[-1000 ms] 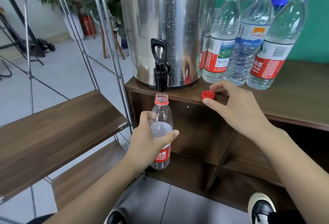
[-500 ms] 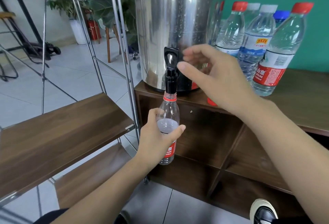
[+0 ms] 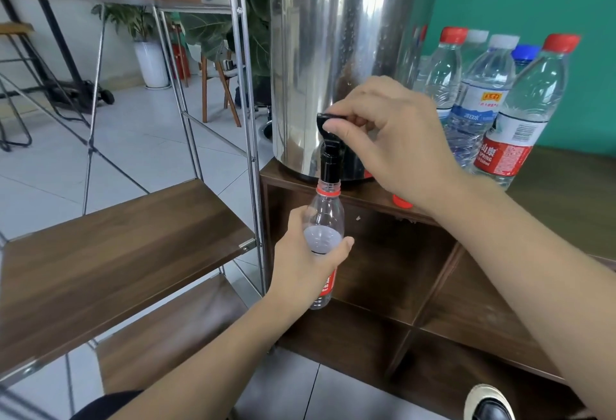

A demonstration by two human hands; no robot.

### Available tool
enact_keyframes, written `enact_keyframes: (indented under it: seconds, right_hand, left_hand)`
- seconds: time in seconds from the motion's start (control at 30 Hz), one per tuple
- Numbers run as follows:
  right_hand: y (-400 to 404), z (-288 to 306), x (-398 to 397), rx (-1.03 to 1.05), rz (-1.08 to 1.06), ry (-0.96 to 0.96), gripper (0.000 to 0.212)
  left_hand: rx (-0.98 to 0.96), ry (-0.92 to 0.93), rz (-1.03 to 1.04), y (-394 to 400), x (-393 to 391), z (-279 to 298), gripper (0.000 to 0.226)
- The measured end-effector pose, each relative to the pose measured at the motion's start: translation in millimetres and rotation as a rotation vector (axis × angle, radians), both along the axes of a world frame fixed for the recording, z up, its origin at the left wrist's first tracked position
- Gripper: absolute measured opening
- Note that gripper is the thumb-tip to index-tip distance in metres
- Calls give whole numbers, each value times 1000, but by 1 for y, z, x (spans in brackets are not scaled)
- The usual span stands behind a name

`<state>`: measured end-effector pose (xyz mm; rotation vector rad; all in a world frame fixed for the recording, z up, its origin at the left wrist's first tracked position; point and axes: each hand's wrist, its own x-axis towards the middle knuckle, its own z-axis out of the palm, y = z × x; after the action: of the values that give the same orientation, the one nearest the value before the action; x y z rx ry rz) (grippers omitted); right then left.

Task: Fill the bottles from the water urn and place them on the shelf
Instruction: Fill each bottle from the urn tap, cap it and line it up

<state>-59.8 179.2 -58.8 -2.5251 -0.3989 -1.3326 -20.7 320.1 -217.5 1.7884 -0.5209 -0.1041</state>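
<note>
A tall steel water urn [image 3: 336,53] stands on the wooden cabinet [image 3: 563,199]. My left hand [image 3: 300,263] grips an uncapped clear bottle [image 3: 325,216] with a red label, its mouth right under the urn's black tap [image 3: 330,163]. The bottle holds some water. My right hand [image 3: 386,139] pinches the tap's black lever [image 3: 328,117], which lies tipped forward. The bottle's red cap [image 3: 401,201] lies on the cabinet top, partly hidden by my right wrist. To the left hangs the brown shelf board [image 3: 116,253].
Several capped bottles [image 3: 520,113] stand on the cabinet to the right of the urn. The shelf's metal posts [image 3: 248,119] rise just left of the tap. A lower board [image 3: 173,329] and tiled floor lie below. A chair and plants stand behind.
My right hand left the red cap on the cabinet, rose to the tap and took hold of its lever. My left hand lifted the bottle until its mouth met the spout.
</note>
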Motion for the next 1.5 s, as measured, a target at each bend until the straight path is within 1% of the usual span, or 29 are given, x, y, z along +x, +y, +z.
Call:
enact_keyframes:
  seconds: [0.17, 0.27, 0.4, 0.5, 0.7, 0.83, 0.9, 1.03, 1.13, 1.2, 1.3, 1.5]
  right_hand:
    - [-5, -12, -7, -156, 86, -59, 19]
    - [-5, -23, -9, -197, 132, 9, 21]
    - [-8, -32, -15, -38, 128, 62, 25]
    - [-17, -37, -21, 26, 90, 72, 27]
    - [-57, -57, -32, 135, -64, 211, 26]
    - [-87, -79, -38, 210, -241, 318, 39]
    - [-96, -89, -41, 251, -291, 375, 47]
    - [-101, -94, -37, 275, -303, 479, 63]
    - [-104, -93, -34, 285, -295, 519, 72]
    - [-106, -95, -34, 262, -302, 540, 70]
    - [-108, -98, -34, 238, -304, 549, 61]
    - [-108, -98, -33, 224, -300, 556, 58]
  left_hand:
    - [-30, 5, 28, -1, -2, -2, 60]
    - [-57, 17, 46, -4, -3, -1, 59]
    - [-84, 17, 49, -6, -4, -1, 61]
    - [-91, 28, 45, -7, -4, -3, 63]
    - [-103, 68, 43, -9, -1, -5, 59]
    - [-123, 80, 67, -13, 0, -7, 54]
    - [-131, 82, 80, -15, 0, -9, 55]
    - [-133, 69, 88, -18, -1, -10, 59]
    - [-146, 62, 88, -18, -2, -10, 62]
    - [-150, 55, 88, -18, -2, -9, 60]
    - [-153, 52, 96, -18, -1, -9, 57]
    - [-153, 54, 90, -19, -3, -11, 56]
